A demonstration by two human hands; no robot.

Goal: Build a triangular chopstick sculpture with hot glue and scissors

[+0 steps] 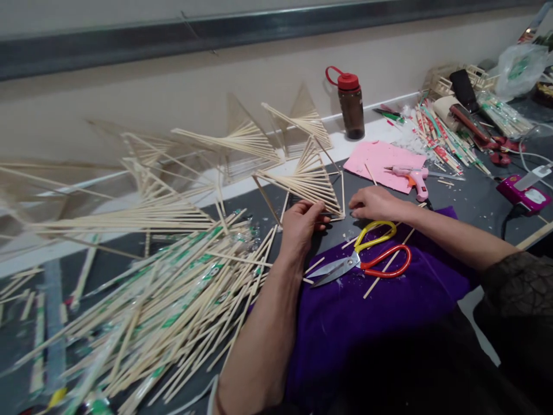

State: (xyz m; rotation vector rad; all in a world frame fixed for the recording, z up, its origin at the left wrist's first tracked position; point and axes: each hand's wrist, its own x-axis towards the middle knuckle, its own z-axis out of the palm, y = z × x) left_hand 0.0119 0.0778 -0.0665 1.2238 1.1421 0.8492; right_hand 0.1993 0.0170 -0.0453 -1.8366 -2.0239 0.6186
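Note:
A twisted frame of thin wooden sticks (309, 178) stands on the dark table in front of me, its sticks fanned between the upper and lower edges. My left hand (305, 218) is closed at the frame's lower front edge, thumb and fingers pinching it. Just right of the frame, my right hand (372, 202) is curled with its fingers together; whatever they may hold is hidden. Scissors (352, 262) with one yellow and one red handle lie partly open on a purple cloth (345, 323) below my hands. Loose sticks lie under and beside the scissors.
Many bamboo sticks (173, 311), some in wrappers, are heaped at left. Similar stick frames (246, 141) stand along the wall. A pink glue gun (412, 177) rests by a pink cloth (375, 158). Behind are a red-lidded bottle (352, 109) and, far right, a magenta box (523, 193) with cables.

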